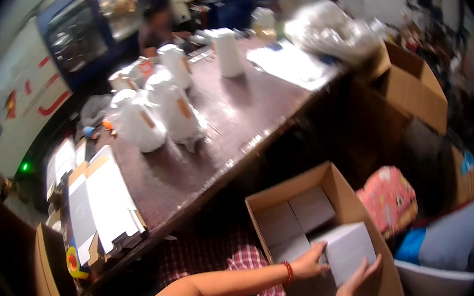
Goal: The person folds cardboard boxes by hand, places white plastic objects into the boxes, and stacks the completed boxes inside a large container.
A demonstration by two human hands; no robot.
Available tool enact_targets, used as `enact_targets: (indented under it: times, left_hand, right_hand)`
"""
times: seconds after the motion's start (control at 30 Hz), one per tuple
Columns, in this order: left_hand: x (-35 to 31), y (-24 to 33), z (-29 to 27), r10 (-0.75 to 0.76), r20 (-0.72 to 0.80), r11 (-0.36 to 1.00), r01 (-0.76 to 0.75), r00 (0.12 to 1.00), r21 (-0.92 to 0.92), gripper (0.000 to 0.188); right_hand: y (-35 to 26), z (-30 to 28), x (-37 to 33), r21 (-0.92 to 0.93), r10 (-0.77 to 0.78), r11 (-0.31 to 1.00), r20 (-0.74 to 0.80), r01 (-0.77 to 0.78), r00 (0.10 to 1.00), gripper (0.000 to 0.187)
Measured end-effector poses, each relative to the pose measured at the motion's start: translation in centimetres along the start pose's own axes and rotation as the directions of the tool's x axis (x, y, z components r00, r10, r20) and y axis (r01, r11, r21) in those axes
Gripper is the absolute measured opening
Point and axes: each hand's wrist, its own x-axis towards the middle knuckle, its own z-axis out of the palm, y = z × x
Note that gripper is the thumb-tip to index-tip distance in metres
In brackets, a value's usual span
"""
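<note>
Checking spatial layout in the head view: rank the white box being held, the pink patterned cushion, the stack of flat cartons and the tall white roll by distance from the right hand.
1. White box, against the right hand.
2. Pink patterned cushion, just above-right.
3. Stack of flat cartons, table's near-left end.
4. Tall white roll, table's far end.

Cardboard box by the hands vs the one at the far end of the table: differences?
The near cardboard box holds white boxes, and both hands, left hand and right hand, grip a white box inside it; the far cardboard box has no hands near it, and its contents cannot be seen. The near one sits beside the table; the far one stands past its end. Both are brown and open-topped.
</note>
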Motion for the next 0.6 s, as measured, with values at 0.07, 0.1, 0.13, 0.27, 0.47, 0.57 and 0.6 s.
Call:
enact_targets:
  times: [0.07,0.1,0.13,0.27,0.47,0.57,0.6]
  left_hand:
    - [-1.3,0.3,0.6,0.126,0.047,0.986,-0.130,0.991,0.105,0.081]
    - [-2.3,4.3,-0.1,-0.097,0.260,0.988,0.125,0.961,-0.094,0.083]
    - [-3.1,4.8,0.8,0.025,0.238,0.996,-0.003,0.971,-0.091,0.082]
    - [-7.8,6.8,-0.6,0.233,0.252,0.971,-0.241,0.939,0.002,0.070]
    - [-18.3,7.9,-9.8,0.002,0.053,0.993,0.004,0.999,-0.118,0.039]
    - [-24.9,6.9,-13.5,0.105,-0.264,0.985,-0.064,0.959,0.162,0.037]
    - [-27.1,6.8,-14.7,0.145,-0.390,0.962,-0.036,0.909,0.272,0.037]
  right_hand:
    - [-1.5,1.7,-2.5,0.190,0.354,0.913,0.077,-0.362,0.932,0.056]
    - [1.4,0.7,-1.7,-0.014,0.523,0.849,0.152,-0.528,0.838,0.047]
    - [5.8,1.2,-1.7,-0.154,0.546,0.837,0.183,-0.525,0.818,0.056]
    - [12.8,2.6,-1.0,-0.484,0.575,0.783,0.326,-0.390,0.750,0.096]
    - [11.9,0.7,1.8,-0.600,0.691,0.670,0.291,-0.436,0.661,0.093]
    - [9.7,1.5,3.2,-0.284,0.208,0.953,0.351,-0.108,0.913,0.065]
    - [8.5,2.2,3.4,-0.418,-0.053,0.883,0.365,0.215,0.930,0.060]
